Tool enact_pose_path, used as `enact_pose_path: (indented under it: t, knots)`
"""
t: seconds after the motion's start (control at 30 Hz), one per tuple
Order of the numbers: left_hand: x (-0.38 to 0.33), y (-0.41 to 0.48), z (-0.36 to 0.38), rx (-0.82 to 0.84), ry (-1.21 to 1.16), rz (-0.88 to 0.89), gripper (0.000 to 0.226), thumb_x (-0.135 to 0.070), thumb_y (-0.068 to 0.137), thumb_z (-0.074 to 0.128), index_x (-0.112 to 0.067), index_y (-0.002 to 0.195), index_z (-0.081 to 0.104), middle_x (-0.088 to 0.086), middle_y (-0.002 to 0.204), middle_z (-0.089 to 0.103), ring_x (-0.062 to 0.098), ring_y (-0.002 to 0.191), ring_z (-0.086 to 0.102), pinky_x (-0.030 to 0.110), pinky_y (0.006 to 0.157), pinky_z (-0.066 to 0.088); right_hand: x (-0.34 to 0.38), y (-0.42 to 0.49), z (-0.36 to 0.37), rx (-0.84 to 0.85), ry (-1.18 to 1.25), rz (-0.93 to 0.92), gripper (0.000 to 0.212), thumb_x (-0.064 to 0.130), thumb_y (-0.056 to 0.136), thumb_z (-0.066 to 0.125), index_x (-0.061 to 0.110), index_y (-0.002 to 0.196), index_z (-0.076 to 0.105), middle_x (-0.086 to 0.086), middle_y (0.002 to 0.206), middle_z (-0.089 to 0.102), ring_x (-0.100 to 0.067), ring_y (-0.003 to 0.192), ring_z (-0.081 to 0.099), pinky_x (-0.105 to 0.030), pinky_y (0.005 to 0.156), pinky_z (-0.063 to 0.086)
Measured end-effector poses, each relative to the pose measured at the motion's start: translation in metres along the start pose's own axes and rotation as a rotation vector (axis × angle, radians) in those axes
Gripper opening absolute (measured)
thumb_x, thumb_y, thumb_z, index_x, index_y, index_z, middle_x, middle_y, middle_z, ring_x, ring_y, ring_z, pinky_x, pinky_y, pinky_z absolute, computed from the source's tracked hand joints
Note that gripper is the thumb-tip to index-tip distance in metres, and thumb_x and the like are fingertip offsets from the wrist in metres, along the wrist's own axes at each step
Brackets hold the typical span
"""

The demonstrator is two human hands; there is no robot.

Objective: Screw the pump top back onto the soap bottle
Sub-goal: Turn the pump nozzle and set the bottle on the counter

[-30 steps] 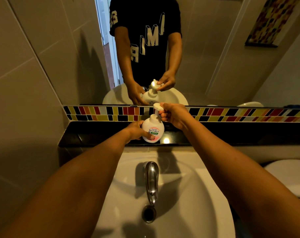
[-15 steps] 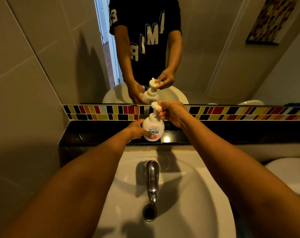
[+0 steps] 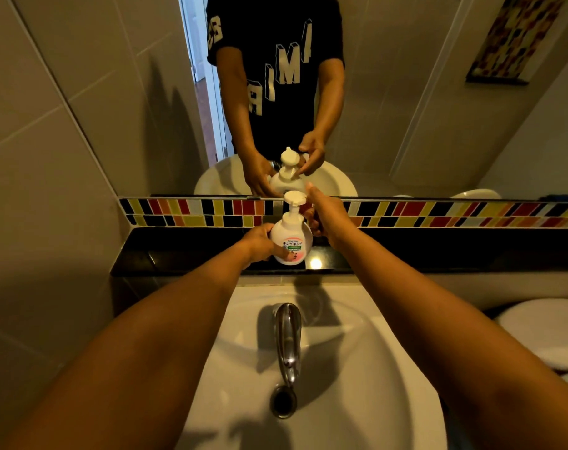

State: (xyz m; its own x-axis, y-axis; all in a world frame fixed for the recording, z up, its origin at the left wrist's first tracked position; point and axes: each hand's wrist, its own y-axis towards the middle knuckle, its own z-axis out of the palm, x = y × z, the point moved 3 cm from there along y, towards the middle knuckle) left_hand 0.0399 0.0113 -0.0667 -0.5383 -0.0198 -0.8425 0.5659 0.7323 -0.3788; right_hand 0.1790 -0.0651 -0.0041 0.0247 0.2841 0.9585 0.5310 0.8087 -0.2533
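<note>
The white soap bottle (image 3: 289, 241), with a pink and green label, stands upright at the black ledge (image 3: 185, 254) behind the sink. My left hand (image 3: 259, 243) wraps its left side, thumb on the label. The white pump top (image 3: 295, 199) sits on the bottle's neck, its head uncovered. My right hand (image 3: 324, 216) is at the right side of the neck, below the pump head. Its fingers are hidden behind the bottle; the mirror (image 3: 389, 108) shows the fingertips pinched on the pump's collar.
A white sink basin (image 3: 357, 368) with a chrome tap (image 3: 288, 339) lies below my arms. A strip of coloured tiles (image 3: 438, 212) runs under the mirror. A white toilet lid (image 3: 542, 329) is at the right. Tiled wall (image 3: 48, 157) closes the left side.
My right hand has come off the pump head and dropped to the collar at the bottle's neck. The bottle and my left hand have stayed put.
</note>
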Motion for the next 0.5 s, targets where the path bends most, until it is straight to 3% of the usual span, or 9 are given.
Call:
enact_pose_path:
  t: [0.13,0.2,0.27,0.4,0.5]
  knots:
    - [0.000,0.001,-0.002,0.008,-0.008,-0.003,0.070,-0.010,0.066,0.087,-0.014,0.128,0.057,0.008,0.127,0.065,0.030,0.119,0.059,0.051,0.100,0.051,-0.014,0.002,-0.004,-0.096,-0.005,0.033,0.011,0.022,0.089,0.059,0.013,0.087,0.065,-0.004,0.076,0.058,-0.019,0.072,0.053,-0.030,0.063,0.045]
    - [0.000,0.002,-0.002,0.005,-0.008,-0.002,0.070,-0.009,0.066,0.088,-0.013,0.128,0.057,0.009,0.127,0.065,0.030,0.120,0.059,0.052,0.101,0.050,-0.029,0.005,-0.005,-0.049,-0.037,0.040,0.026,0.006,0.090,0.055,0.012,0.112,0.066,-0.009,0.106,0.064,-0.027,0.102,0.060,-0.040,0.086,0.054]
    - [-0.001,0.003,-0.002,-0.003,-0.010,0.000,0.070,-0.009,0.065,0.088,-0.013,0.128,0.057,0.009,0.127,0.065,0.030,0.119,0.060,0.053,0.101,0.050,-0.043,0.007,-0.005,0.033,-0.078,0.064,0.049,-0.008,0.086,0.053,0.011,0.130,0.058,-0.013,0.128,0.060,-0.033,0.119,0.058,-0.050,0.098,0.052]
    - [-0.004,0.005,-0.001,-0.018,0.011,0.010,0.072,-0.010,0.065,0.088,-0.013,0.129,0.057,0.009,0.128,0.064,0.031,0.119,0.059,0.052,0.102,0.049,-0.059,0.005,-0.005,0.212,-0.266,0.028,0.069,-0.005,0.081,0.067,0.015,0.143,0.045,-0.012,0.134,0.058,-0.029,0.119,0.058,-0.043,0.100,0.051]
    - [-0.006,0.006,0.000,-0.029,0.032,0.018,0.075,-0.011,0.063,0.089,-0.014,0.130,0.056,0.008,0.128,0.064,0.030,0.119,0.059,0.052,0.103,0.049,-0.065,0.006,-0.004,0.188,-0.325,-0.007,0.073,0.000,0.078,0.076,0.015,0.143,0.046,-0.011,0.135,0.058,-0.028,0.120,0.058,-0.044,0.101,0.050]
